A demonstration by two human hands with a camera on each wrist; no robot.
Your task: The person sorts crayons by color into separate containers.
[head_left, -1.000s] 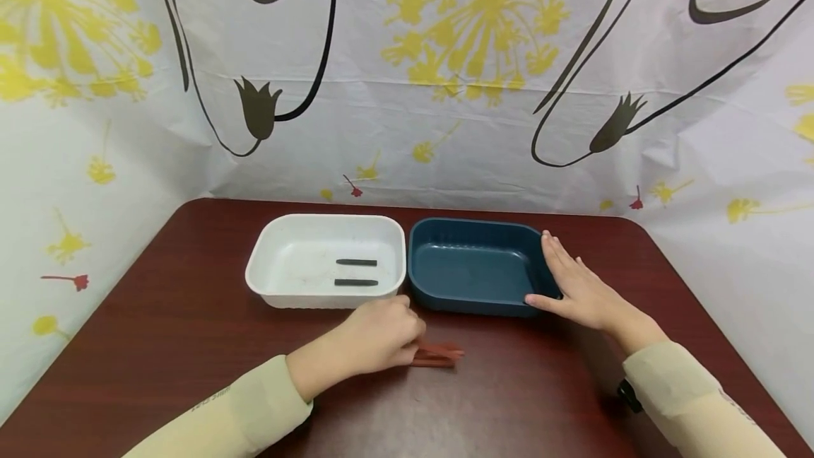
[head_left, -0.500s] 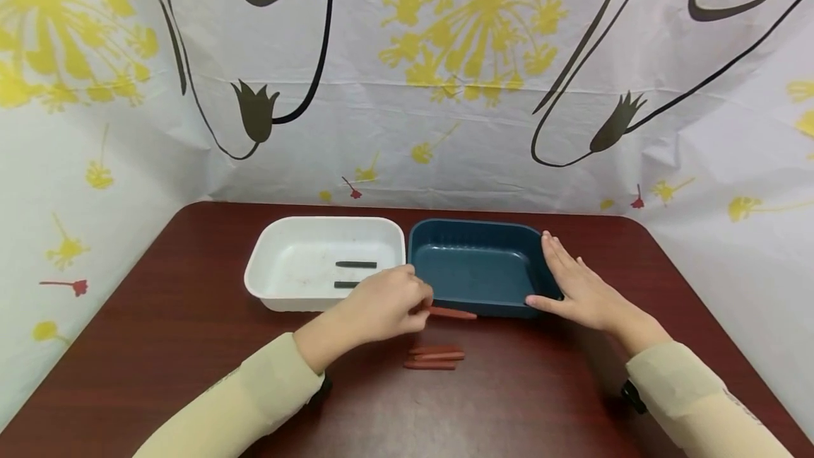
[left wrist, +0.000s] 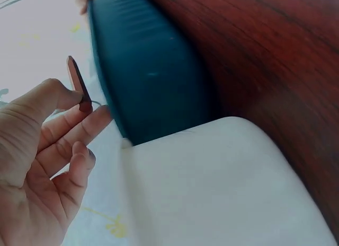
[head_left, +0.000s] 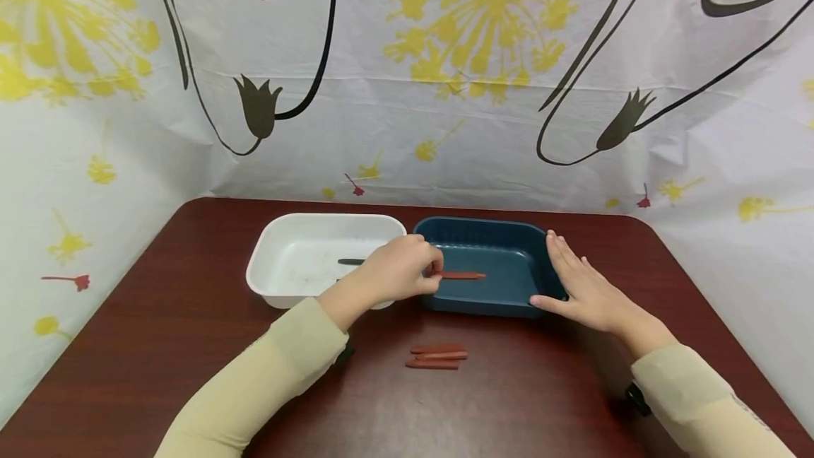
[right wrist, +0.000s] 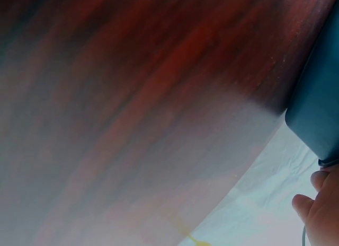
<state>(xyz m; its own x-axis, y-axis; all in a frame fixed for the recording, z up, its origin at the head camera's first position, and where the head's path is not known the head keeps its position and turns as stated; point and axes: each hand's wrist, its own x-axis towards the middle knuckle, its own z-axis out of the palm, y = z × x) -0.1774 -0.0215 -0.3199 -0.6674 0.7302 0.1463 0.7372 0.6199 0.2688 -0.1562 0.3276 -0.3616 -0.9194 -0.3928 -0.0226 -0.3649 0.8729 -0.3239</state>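
While left fingers (left wrist: 74, 137) pinch its end | red stick (head_left: 463, 276) juts beyond

i count four slim red pointed sticks (head_left: 440, 356), mine included, at least one slim dark stick (head_left: 350, 261), one white rectangular plastic tub (head_left: 286, 300), one dark-blue rectangular plastic tub (head_left: 483, 306).

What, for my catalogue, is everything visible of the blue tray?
The blue tray is dark, slightly glossy and plastic-looking: a rounded rectangle with raised walls. It sits upright on the table, right of the white tray. The right hand touches its right end; the left hand holds a red stick over its left part.
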